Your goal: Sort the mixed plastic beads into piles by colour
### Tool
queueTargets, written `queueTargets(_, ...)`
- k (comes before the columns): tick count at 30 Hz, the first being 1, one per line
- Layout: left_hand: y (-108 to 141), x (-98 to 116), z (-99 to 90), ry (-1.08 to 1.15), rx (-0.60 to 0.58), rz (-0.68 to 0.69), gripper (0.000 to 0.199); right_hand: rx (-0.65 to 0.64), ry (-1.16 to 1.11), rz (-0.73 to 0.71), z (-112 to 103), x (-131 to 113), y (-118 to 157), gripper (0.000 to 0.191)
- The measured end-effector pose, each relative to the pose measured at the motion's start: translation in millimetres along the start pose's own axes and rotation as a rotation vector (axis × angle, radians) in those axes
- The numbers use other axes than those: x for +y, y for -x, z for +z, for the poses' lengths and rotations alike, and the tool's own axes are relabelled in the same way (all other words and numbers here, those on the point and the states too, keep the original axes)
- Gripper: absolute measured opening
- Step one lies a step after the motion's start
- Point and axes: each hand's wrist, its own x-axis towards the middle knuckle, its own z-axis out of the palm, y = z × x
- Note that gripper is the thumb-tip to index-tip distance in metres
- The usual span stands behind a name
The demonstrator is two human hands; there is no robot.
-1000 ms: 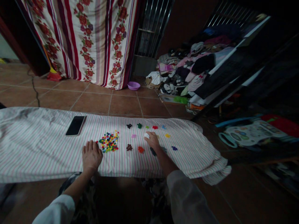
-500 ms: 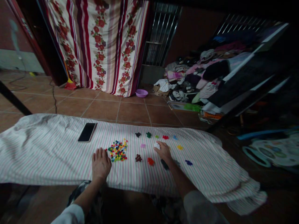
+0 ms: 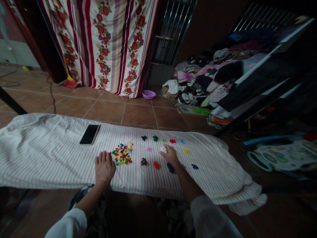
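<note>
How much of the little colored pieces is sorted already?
The red pile, orange pile and yellow pile look sorted so far: each one color, set apart. The right hand is at the white pile; whether it grips a piece, I can't tell. The mixed heap by the left hand has many colors, so plenty seems left.

The right hand [image 3: 170,154] covers part of the white pile [image 3: 163,149], so whether its fingers pinch a piece cannot be told, and the hand and forearm mostly hide a grey pile behind them and overlap the edge of the dark pile [image 3: 170,167]. The single pieces in the mixed pile [image 3: 122,154] are too small to make out in shape, both sleeves [image 3: 70,223] run off the bottom edge, and the curtain [image 3: 109,46] is cut off at the top.
</note>
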Motion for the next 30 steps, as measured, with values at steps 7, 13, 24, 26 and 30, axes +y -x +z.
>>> queueTargets(7, 0, -1, -0.7, -0.001, -0.002, 0.017, 0.045, -0.071, -0.002, 0.008, -5, 2, 2, 0.062)
queueTargets(13, 1, -1, -1.0, -0.019, 0.006, 0.016, 0.044, -0.016, 0.031, 0.025, -8, -7, 5, 0.055)
queueTargets(24, 2, -2, 1.9, -0.073, 0.03, 0.041, 0.045, 0.016, 0.063, 0.009, -13, -12, 9, 0.045)
queueTargets(26, 1, -2, 0.9, -0.075, 0.027, 0.038, 0.044, 0.023, 0.058, 0.006, -12, -12, 9, 0.044)
queueTargets(30, 1, -1, -0.6, -0.074, 0.023, 0.038, 0.044, 0.054, 0.023, -0.008, -9, -10, 9, 0.042)
